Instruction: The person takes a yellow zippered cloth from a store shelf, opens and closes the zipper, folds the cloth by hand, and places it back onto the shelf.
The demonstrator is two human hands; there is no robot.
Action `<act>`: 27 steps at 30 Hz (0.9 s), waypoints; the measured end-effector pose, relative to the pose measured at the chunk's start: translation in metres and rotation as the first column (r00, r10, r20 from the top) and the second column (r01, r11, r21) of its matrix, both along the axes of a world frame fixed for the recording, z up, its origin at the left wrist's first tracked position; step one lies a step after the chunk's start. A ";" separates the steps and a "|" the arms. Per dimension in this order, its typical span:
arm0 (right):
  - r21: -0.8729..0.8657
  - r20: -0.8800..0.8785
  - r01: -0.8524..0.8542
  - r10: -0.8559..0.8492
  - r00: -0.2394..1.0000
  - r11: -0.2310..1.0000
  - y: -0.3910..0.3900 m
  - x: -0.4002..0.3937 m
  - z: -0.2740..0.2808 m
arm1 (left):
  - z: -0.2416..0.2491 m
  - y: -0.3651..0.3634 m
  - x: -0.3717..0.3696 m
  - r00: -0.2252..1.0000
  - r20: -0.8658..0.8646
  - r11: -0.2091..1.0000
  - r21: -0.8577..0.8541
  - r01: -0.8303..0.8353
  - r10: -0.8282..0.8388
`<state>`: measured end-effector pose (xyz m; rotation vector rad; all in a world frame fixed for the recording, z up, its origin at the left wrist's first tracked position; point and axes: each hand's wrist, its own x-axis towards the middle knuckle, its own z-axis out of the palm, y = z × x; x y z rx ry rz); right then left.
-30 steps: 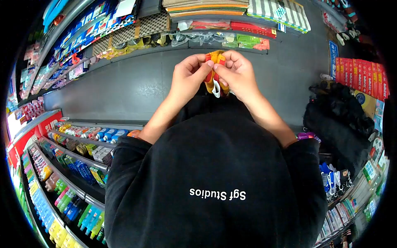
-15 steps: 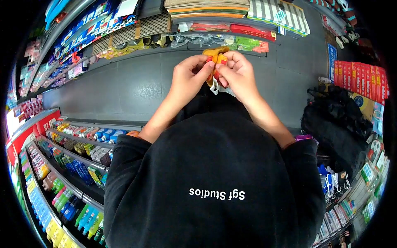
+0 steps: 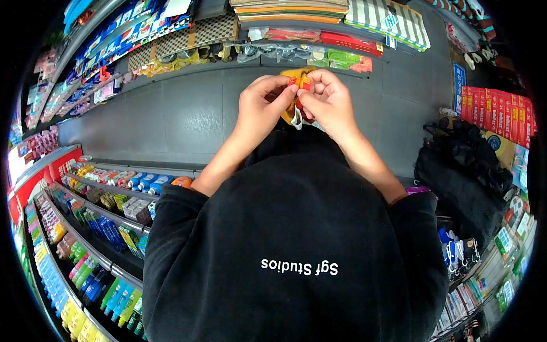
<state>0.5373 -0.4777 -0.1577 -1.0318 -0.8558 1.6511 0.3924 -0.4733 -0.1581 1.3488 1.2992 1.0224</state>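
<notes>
Above the grey floor (image 3: 188, 119): both hands meet beyond the black top (image 3: 285, 222), with a red and yellow cloth-like piece (image 3: 299, 81) held up between them.
Left hand (image 3: 262, 102): thumb and bent forefinger pinch the piece's left side, the thumb tip just beside the other thumb.
Right hand (image 3: 326, 101): thumb and forefinger pinch the right side; the remaining fingers curl in behind.
Yellow fold (image 3: 296, 72): over the last second the piece goes from hanging fairly straight to bunched, and this fabric now bulges above the fingertips, while the wrists barely move.
Finger work: that change suggests small adjusting of the piece in place rather than carrying it.
White part (image 3: 297, 120): it hangs below the thumbs, shifted a little toward the left; whether tag or lining, I cannot tell.
Behind the cloth: some fingertips and the far side are hidden, so its full shape stays unclear.
Dark rim of the view: the yellow bottles (image 3: 73, 316) and red boxes (image 3: 496, 114) crowd the curved edges, their small print unreadable.
</notes>
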 end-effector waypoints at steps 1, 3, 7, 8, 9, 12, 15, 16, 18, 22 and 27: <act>-0.002 0.001 -0.001 0.001 1.000 1.000 -0.001 0.000 0.001 | 0.000 -0.001 0.000 1.000 0.001 1.000 0.000 -0.011 0.011; -0.002 0.001 -0.001 0.001 1.000 1.000 -0.001 0.000 0.000 | 0.001 -0.002 0.001 1.000 0.003 1.000 0.001 -0.022 0.022; 0.033 0.056 -0.006 0.004 0.998 0.999 -0.003 -0.001 0.000 | 0.003 -0.002 0.001 0.999 -0.035 1.000 0.005 -0.009 0.009; 0.048 0.075 -0.014 0.011 0.997 0.999 -0.003 -0.001 0.000 | 0.003 -0.002 0.001 0.999 -0.045 1.000 0.019 -0.001 0.002; 0.048 0.075 -0.014 0.010 0.997 0.999 -0.004 -0.001 0.003 | 0.003 -0.002 0.000 0.999 -0.045 1.000 0.020 -0.001 0.002; 0.011 0.108 -0.060 0.059 0.992 0.998 -0.004 0.000 0.007 | 0.003 -0.002 -0.001 0.998 -0.067 0.997 0.070 0.023 -0.019; -0.020 0.039 -0.077 0.078 0.996 0.997 -0.005 -0.001 0.007 | 0.004 -0.003 -0.003 0.999 -0.050 0.997 0.074 -0.006 0.009; -0.008 0.035 -0.078 0.078 0.996 0.997 -0.005 -0.001 0.007 | 0.005 -0.003 -0.003 0.998 -0.066 0.995 0.100 -0.001 0.008; 0.002 0.032 -0.080 0.080 0.996 0.997 -0.006 -0.002 0.008 | 0.006 -0.003 -0.004 0.997 -0.083 0.992 0.126 0.001 0.009; 0.048 0.076 -0.085 0.081 0.994 0.995 -0.005 -0.004 0.008 | 0.008 -0.004 -0.004 0.995 -0.096 0.988 0.152 -0.016 0.031; 0.063 0.087 -0.095 0.090 0.992 0.993 -0.005 -0.004 0.006 | 0.006 -0.006 -0.007 1.000 -0.012 0.991 0.132 -0.011 0.013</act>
